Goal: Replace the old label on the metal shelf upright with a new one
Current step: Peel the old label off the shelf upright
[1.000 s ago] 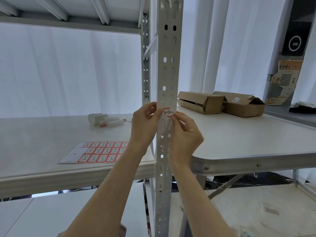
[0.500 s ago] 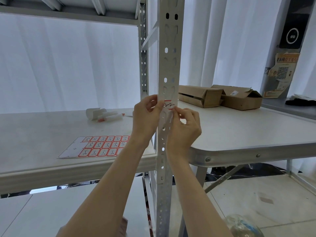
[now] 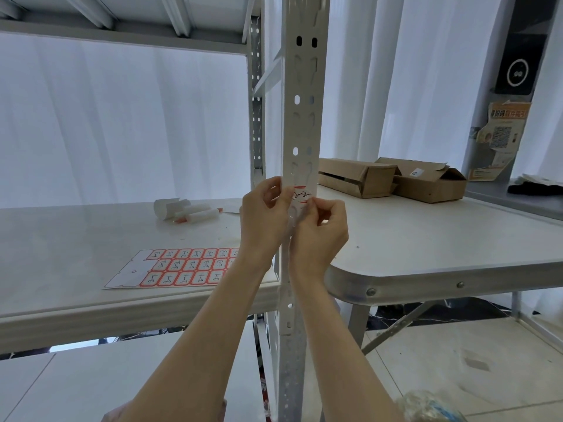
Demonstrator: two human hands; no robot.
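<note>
Head view, right hand (image 3: 320, 229): fingers curled in tight, thumb and forefinger tips pinched together on the lower right corner of the label (image 3: 302, 194). From here I cannot tell whether that corner is lifted off the metal.
Left hand (image 3: 263, 214): wrapped round the left edge of the upright (image 3: 304, 86), fingers curled, thumb tip set against the label's left end.
Label: small and white with red bars top and bottom and a black handwritten squiggle. It sits on the front face of the upright, between the two hands, a little above the level of the shelf board (image 3: 61, 239).
Upright: pale grey metal, vertical, punched with paired slots all the way up. Both forearms rise in front of its lower part.
Shelf board: pale, to the left of the upright.
Sticker sheet (image 3: 182, 266): flat on the shelf board near its front edge. It holds rows of red-bordered labels with black marks, and the left end of the sheet is blank white backing.
White rolls (image 3: 185, 210): a small cluster lying further back on the same board, one with a reddish tip.
Folding table (image 3: 457, 269): right of the upright, its rounded metal-edged corner close to the right wrist.
Cardboard boxes (image 3: 393, 181): two, side by side at the table's far edge, flaps open.
Backdrop: white curtains (image 3: 122, 132) behind everything.
</note>
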